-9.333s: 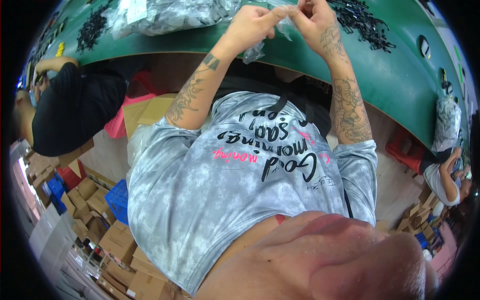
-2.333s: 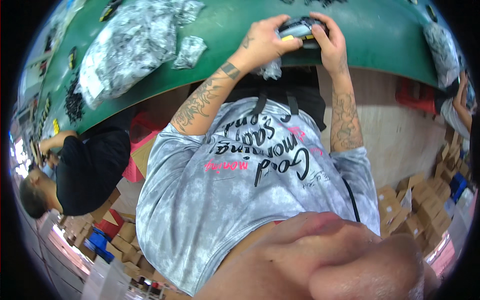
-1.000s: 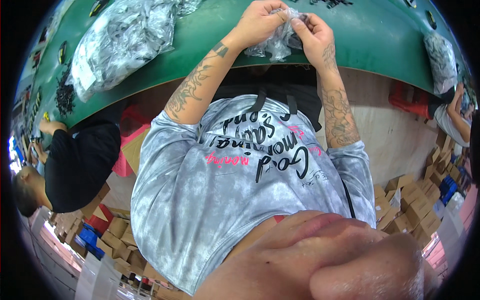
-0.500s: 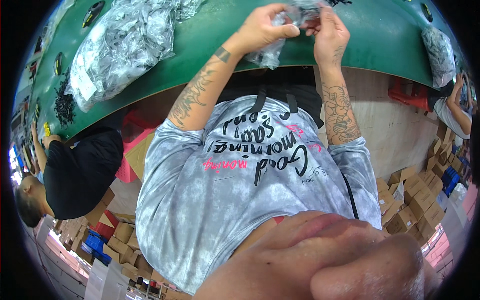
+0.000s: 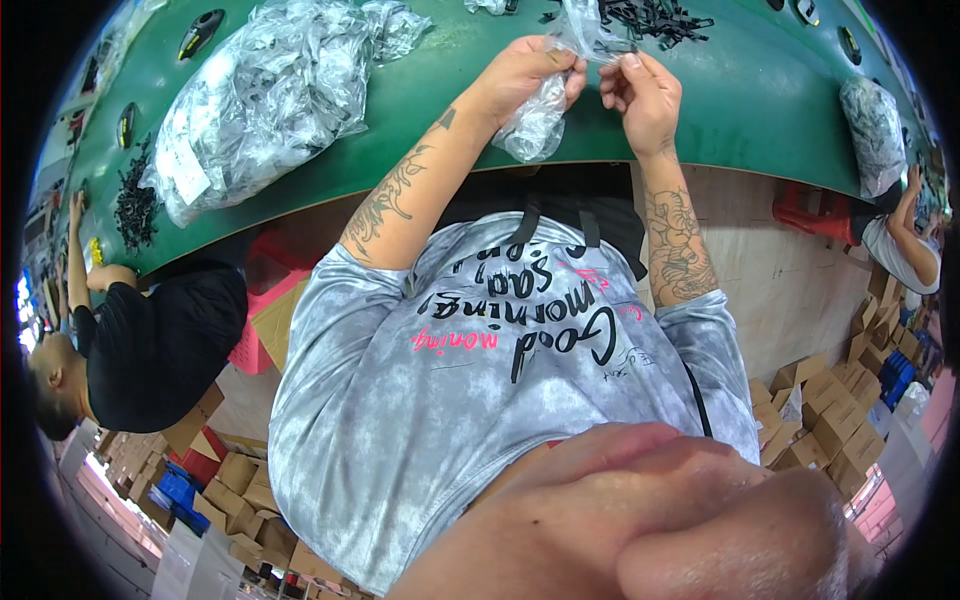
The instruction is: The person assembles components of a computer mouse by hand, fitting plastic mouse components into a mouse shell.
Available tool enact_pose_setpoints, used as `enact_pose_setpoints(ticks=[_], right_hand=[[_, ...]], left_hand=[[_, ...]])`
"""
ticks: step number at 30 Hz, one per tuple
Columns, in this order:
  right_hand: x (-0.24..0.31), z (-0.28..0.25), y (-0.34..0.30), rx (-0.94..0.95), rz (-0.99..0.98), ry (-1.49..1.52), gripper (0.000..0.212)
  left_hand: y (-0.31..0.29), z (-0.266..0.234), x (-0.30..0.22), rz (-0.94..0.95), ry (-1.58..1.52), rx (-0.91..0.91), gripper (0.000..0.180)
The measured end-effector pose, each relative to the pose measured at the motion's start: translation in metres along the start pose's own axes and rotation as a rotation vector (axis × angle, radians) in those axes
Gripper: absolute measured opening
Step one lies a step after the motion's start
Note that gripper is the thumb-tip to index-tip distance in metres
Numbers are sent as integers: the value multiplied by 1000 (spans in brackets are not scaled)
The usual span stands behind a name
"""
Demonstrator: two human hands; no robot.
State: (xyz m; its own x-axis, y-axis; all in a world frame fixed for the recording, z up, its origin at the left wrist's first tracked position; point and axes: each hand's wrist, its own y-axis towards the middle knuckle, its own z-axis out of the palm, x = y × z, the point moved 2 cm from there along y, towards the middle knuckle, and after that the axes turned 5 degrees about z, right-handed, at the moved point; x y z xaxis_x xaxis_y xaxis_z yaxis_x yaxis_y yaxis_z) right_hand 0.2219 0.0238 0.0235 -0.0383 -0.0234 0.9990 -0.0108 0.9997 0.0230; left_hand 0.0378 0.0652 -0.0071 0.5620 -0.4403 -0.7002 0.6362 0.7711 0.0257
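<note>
At the table's near edge, my left hand (image 5: 528, 82) closes round a crumpled clear plastic bag (image 5: 533, 128), part of which hangs below the fingers. More clear film rises above that hand and stretches across to the right. My right hand (image 5: 648, 98) pinches the film's edge between thumb and forefinger, its other fingers curled. Some thin dark pieces show through the plastic near the right fingertips; their kind is unclear. Just beyond the hands lies a loose pile of small black plastic parts (image 5: 668, 24).
A large clear bag (image 5: 270, 95) of small wrapped items covers the green table (image 5: 450, 105) to the left. Beside it lies a heap of black parts (image 5: 135, 205). Another filled bag (image 5: 873, 130) sits far right. A person in black (image 5: 165, 335) works at the left, with cartons (image 5: 815, 420) behind.
Both hands have come slightly down, toward me, with the bag. The film now stretches more plainly between them, and the pile of black parts beyond shows more.
</note>
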Motion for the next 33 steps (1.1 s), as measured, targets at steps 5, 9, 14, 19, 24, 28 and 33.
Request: enact_pose_setpoints(ticks=[5,9,14,19,24,28,33], right_hand=[[3,0,-1,-177,74,131,34],[16,-24,7,-151,134,-502,25],[89,-54,3,-218,-401,-325,12],[110,-20,5,-66,-555,-750,19],[105,-11,5,99,-4,-649,17],[105,-9,7,197,-35,-531,18],[95,-15,12,106,-250,-970,20]], left_hand=[[12,7,7,33,15,-81,24],[9,1,9,98,221,-176,30],[14,10,1,99,324,-142,30],[8,11,9,154,429,-121,29],[3,14,7,166,533,-61,24],[2,17,8,151,597,-29,23],[2,15,9,101,586,-36,23]])
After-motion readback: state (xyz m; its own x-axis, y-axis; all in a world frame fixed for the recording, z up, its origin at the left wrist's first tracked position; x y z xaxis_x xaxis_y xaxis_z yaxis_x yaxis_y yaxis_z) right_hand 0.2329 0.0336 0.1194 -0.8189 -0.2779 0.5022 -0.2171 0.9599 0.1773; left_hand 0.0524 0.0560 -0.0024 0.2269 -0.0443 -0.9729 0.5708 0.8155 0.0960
